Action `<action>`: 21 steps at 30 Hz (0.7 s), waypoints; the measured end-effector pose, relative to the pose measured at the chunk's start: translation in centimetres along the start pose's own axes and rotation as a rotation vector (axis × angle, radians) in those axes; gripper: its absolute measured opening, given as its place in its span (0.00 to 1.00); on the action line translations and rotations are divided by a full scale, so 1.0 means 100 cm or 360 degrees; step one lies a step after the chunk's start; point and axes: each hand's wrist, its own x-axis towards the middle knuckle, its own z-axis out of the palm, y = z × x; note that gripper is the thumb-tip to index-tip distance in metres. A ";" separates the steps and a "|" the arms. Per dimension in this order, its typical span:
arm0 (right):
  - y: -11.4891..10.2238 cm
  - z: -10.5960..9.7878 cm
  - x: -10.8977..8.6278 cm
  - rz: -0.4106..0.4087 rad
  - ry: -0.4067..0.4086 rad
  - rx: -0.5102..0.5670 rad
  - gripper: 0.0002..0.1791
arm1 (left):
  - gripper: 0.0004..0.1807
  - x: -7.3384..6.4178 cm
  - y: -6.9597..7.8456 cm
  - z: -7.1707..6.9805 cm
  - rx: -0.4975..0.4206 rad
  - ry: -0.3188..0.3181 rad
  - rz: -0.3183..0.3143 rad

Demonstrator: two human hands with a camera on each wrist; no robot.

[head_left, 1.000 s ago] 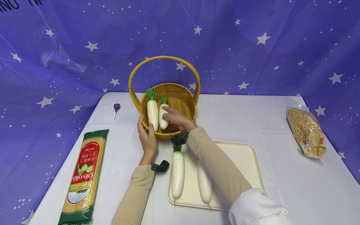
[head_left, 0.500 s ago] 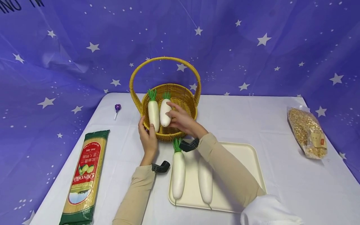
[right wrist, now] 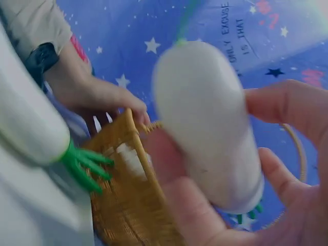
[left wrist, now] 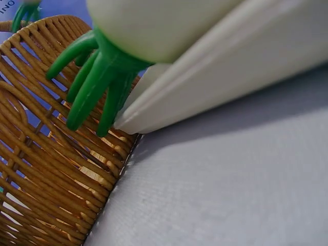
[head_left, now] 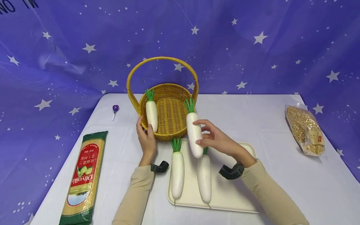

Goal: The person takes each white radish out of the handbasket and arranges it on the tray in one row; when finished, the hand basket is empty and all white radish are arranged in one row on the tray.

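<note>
Table: white cloth [head_left: 281, 181], far edge running along a purple starry curtain [head_left: 157, 34]; left edge beyond the noodle packet, right edge beyond the grain bag.
Room, right: a broad stretch of white cloth between tray and grain bag.
Room, left: a narrower strip between noodle packet and left arm.
Room, basket to tray: tight; the tray's far edge lies just in front of the basket.
Basket: yellow wicker [head_left: 166, 137], round, upright near the far table edge, tall arched handle [head_left: 162, 58] standing over it.
Basket contents: one white radish [head_left: 152, 117], green leaves toward the back, along the left wall; woven floor visible to its right.
Tray: cream, shallow, rounded corners [head_left: 233, 197], near the front of the table.
Tray contents: two white radishes, side by side and apart, one left [head_left: 177, 175], one right [head_left: 204, 182], leaves toward the basket.
Held radish: white, green-leaved [head_left: 194, 134], aloft over the tray's far edge, leaves overlapping the basket's right rim in the head view.
Right hand: pinching the held radish between thumb and fingers [head_left: 216, 137].
Left hand: gripping the basket's front-left rim, thumb inside [head_left: 147, 142].
Noodle packet: red and green [head_left: 82, 178], at left.
Lollipop: purple [head_left: 115, 109], behind the packet.
Grain bag: clear plastic [head_left: 303, 129], far right.
</note>
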 end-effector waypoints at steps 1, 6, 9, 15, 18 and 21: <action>0.002 -0.003 -0.009 0.0005 0.0009 -0.0045 0.33 | 0.26 0.000 0.000 0.000 -0.0006 0.0003 -0.0001; 0.013 -0.015 -0.051 0.0021 0.0086 -0.0290 0.33 | 0.26 -0.001 -0.001 -0.001 0.0001 0.0002 0.0004; 0.023 -0.020 -0.074 0.0064 0.0133 -0.0406 0.32 | 0.26 -0.001 -0.001 -0.001 0.0012 0.0007 0.0013; 0.042 -0.021 -0.110 0.0237 0.0186 -0.0478 0.32 | 0.26 -0.001 -0.001 -0.001 0.0017 0.0002 0.0021; 0.051 -0.018 -0.123 0.0293 0.0152 -0.0482 0.33 | 0.26 0.000 0.000 -0.001 0.0010 -0.0006 0.0027; 0.057 -0.015 -0.132 0.0300 0.0116 -0.0480 0.33 | 0.26 0.000 0.000 -0.002 -0.0004 -0.0009 0.0022</action>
